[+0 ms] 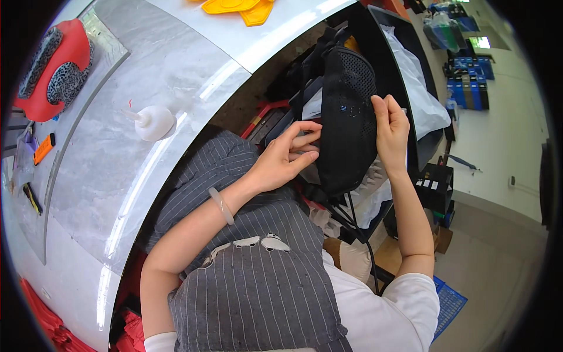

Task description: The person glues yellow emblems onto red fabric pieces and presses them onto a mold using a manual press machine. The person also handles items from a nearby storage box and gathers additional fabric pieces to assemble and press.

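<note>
A black bag-like piece with a mesh panel (349,123) and dangling black cords hangs upright above my lap, between my two hands. My right hand (390,123) pinches its right edge between thumb and bent fingers. At its left edge is my left hand (290,155), thumb and curved fingers closing on the fabric; the fingertips are partly hidden there. A pale bangle (221,206) circles my left wrist. Below the piece, a grey striped apron (252,287) covers my lap.
To my left is a grey marble-patterned table (193,53) with a white squeeze bottle (155,123), a red piece with spotted pads (64,70), an orange box cutter (44,149) and yellow pieces (237,7). On the right stand a black bin (431,76) with white plastic and a blue crate (448,305).
</note>
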The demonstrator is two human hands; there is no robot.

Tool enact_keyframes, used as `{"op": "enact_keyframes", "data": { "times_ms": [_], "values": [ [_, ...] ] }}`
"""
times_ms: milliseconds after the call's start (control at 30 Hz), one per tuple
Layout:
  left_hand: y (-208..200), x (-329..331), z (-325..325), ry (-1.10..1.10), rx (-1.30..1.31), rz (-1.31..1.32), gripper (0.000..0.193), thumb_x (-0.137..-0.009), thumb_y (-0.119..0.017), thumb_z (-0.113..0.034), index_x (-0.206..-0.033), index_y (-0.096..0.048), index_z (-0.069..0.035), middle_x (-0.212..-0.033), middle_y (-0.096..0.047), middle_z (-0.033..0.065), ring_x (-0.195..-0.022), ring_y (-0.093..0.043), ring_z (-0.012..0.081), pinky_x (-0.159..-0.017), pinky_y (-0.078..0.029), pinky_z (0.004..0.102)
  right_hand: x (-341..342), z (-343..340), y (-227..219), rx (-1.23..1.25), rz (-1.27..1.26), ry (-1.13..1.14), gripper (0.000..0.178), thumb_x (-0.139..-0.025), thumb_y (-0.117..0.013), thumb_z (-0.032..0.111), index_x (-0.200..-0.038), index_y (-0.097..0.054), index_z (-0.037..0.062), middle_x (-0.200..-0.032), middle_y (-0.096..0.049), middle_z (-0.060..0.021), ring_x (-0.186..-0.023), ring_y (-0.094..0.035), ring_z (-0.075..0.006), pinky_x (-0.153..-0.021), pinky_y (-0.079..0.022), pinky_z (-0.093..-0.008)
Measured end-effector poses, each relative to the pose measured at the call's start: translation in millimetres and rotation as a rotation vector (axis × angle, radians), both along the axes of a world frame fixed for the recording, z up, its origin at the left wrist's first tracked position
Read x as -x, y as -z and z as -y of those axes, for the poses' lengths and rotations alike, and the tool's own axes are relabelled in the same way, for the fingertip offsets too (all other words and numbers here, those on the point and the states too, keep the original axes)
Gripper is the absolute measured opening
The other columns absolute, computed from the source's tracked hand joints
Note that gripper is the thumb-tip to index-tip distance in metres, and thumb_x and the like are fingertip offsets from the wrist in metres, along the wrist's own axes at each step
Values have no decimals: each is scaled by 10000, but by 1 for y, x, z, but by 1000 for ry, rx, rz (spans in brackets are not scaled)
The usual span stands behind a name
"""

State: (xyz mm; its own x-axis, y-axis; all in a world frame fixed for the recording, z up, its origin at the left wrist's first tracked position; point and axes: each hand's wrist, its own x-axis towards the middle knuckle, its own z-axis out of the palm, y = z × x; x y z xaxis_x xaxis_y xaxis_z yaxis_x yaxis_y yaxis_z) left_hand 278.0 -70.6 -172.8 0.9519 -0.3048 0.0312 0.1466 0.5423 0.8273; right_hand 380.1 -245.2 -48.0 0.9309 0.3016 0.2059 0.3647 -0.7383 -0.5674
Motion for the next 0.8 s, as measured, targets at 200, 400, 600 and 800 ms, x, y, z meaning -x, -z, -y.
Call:
{"op": "enact_keyframes", "data": {
  "times_ms": [200,400,600,800],
  "values": [
    [4,0,-1,12,-1,-36,462,-930,-555,-20,-1350,-373,-86,-1397,-472,150,-1134,-562,166,-960,-464,307,0,-3,6,124,110,-4,371,-961,-588,187,-687,-395,30,-603,-286,27,-567,-257,-52,-485,-214,-245],
    [-2,-2,-5,29,-72,-7,620,-912,-609,-79,-1442,-290,-114,-1444,-389,192,-1208,-504,203,-989,-448,348,-1,-14,14,94,100,-17,351,-949,-604,188,-698,-422,24,-585,-302,5,-545,-274,-60,-475,-243,-248],
    [0,-8,9,-48,-392,65,897,-848,-699,-299,-1474,-136,9,-1440,-318,310,-1276,-444,360,-1020,-413,400,-12,-25,24,-3,-64,-154,338,-945,-604,202,-700,-459,19,-566,-370,-23,-532,-327,-61,-469,-273,-255],
    [-30,-26,44,-207,-793,82,1031,-788,-747,-360,-1429,-112,139,-1383,-332,332,-1296,-386,409,-1075,-334,403,-37,1,8,-32,-164,-1,310,-930,-610,219,-706,-504,33,-597,-494,-54,-558,-475,-119,-584,-369,-265]
  ]
}}
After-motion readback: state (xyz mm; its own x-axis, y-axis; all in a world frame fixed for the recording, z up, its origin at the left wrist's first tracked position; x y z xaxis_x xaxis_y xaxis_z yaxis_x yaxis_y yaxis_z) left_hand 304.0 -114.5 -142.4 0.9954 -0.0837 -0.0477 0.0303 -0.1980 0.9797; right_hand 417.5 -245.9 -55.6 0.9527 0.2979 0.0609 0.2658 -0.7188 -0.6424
